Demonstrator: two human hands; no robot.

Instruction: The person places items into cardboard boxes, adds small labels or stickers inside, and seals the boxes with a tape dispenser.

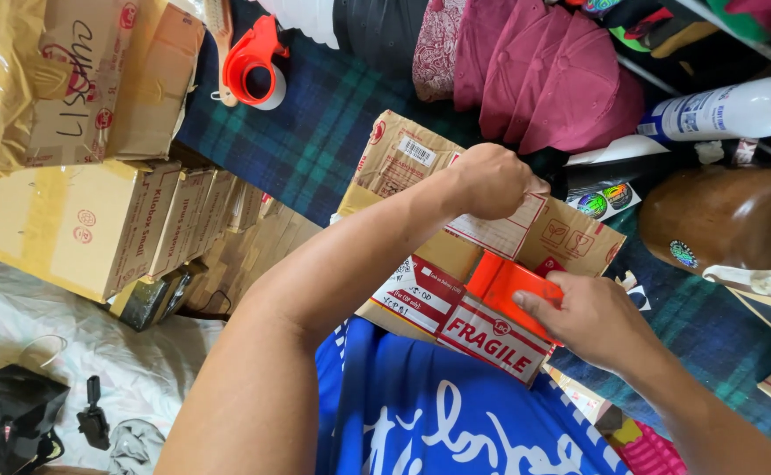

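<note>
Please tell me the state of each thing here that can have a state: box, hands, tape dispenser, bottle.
Cardboard box: flaps open, tilted on the lap.
Left hand: fist closed, pinching the white label on the box.
Right hand: grip pressing a red sticker onto the box.
Red tape dispenser: lying unused on the plaid cloth.
White spray bottle: lying on its side.

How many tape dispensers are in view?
1: a red tape dispenser lies on the plaid blanket at top, left of the maroon caps. Others may be hidden.
</note>
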